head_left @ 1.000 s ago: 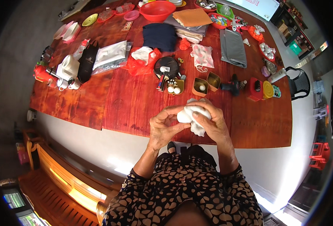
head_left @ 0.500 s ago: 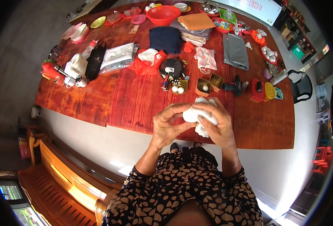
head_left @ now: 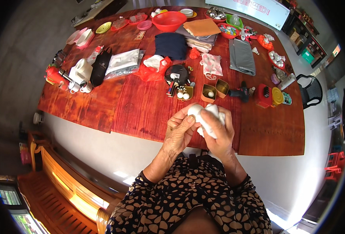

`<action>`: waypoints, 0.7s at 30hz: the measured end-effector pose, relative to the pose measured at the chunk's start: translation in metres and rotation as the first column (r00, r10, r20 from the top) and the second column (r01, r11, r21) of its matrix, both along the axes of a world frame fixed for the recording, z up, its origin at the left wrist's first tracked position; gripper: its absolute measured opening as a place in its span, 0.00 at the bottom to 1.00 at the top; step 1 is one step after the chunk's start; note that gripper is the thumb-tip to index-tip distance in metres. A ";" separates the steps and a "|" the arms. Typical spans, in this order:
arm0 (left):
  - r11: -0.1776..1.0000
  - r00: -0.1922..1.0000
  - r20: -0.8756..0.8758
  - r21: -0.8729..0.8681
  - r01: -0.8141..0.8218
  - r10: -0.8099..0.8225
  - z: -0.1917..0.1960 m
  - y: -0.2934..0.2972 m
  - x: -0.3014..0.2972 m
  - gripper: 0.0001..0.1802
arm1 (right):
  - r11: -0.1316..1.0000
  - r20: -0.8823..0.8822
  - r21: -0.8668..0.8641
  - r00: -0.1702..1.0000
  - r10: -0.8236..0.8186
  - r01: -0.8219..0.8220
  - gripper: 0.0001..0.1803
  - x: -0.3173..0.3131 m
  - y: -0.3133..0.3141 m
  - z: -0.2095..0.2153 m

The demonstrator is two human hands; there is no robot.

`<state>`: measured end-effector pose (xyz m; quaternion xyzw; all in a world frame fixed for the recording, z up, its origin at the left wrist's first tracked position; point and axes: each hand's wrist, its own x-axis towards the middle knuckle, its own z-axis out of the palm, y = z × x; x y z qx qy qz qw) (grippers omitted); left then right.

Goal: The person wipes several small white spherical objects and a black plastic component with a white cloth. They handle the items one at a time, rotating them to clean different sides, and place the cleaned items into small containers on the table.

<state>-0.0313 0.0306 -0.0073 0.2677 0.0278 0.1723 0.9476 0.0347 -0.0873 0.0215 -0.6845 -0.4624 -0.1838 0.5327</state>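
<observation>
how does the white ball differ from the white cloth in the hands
The white ball is rounded and smooth, while the white cloth is bunched and creased. The ball is held by the fingers of the left hand; the cloth is gripped in the right hand. Both are white.

Pretty packed bench (head_left: 141, 111), streaky red-brown wood. Carries a big red basin (head_left: 168, 26) toward the far edge, with a dark folded cloth (head_left: 170, 46) and a stack of folded fabric (head_left: 199, 45) just this side of it. Also holds a long black bag (head_left: 100, 68) on the left, a crumpled red bag (head_left: 144, 74), a folded grey sheet (head_left: 242, 58), and two small open boxes (head_left: 208, 100) with a dark drill (head_left: 240, 93) right by them.
</observation>
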 end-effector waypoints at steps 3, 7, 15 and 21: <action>0.998 1.000 0.011 0.054 0.017 -0.018 0.002 -0.004 0.000 0.21 | 0.993 -0.397 -0.003 0.912 0.106 -0.117 0.21 0.009 -0.008 0.011; 0.993 0.991 0.069 0.035 0.114 -0.116 -0.008 -0.003 0.003 0.19 | 1.000 -0.134 0.015 0.991 -0.023 0.026 0.24 0.011 -0.006 0.000; 0.999 0.996 -0.086 -0.046 0.003 -0.006 -0.002 -0.007 -0.001 0.17 | 0.976 -0.140 -0.131 0.978 0.155 -0.173 0.27 -0.004 -0.022 -0.008; 0.995 0.992 -0.079 -0.012 0.095 -0.096 -0.009 -0.004 -0.001 0.21 | 0.995 -0.027 -0.087 0.998 0.051 -0.053 0.27 0.006 -0.009 -0.001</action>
